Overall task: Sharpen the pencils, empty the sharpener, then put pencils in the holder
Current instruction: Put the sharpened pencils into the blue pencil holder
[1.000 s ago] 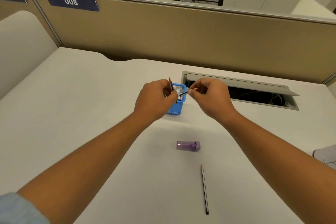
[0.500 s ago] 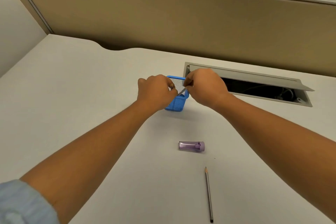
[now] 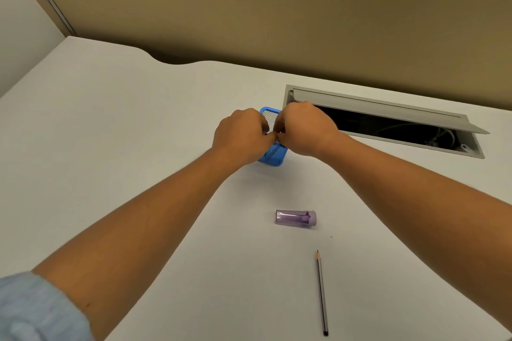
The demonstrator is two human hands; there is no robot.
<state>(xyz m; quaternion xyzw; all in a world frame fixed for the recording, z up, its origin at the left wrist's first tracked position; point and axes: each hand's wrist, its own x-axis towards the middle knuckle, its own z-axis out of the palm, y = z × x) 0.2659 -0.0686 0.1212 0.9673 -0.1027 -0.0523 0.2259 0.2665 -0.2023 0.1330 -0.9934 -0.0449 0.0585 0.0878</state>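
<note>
Since a second ago both hands dropped onto the holder's mouth. Left hand [image 3: 241, 135] and right hand [image 3: 304, 129]: curled, fingertips meeting; contents hidden, cannot tell. Blue mesh holder [image 3: 273, 153] beneath. Sharpener [image 3: 296, 218], pencil [image 3: 321, 292] nearer. Risk: pressing tips the light holder.

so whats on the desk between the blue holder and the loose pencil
The purple sharpener lies on its side between the blue holder and the loose pencil, touching neither, in the head view.

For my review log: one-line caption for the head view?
Both hands meet over blue mesh holder; purple sharpener and one pencil lie nearer.
</note>
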